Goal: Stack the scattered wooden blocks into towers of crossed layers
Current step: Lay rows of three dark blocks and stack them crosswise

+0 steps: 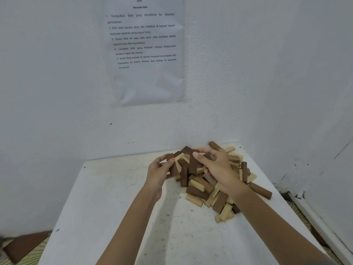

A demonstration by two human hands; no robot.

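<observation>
We've got one jumbled pile on the worktop.
Left hand fingers pinch one dark block, right hand fingers clutch the pile's top; one wall sheet behind.

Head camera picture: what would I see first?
A jumbled pile of brown and pale wooden blocks sits at the far right of the white table. The left hand grips a dark block and the right hand digs into the pile. A printed sheet hangs on the wall above.

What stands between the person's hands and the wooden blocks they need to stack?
Nothing visible. The left hand grips a dark block at the left edge of the pile, and the right hand is curled into its top.
</observation>
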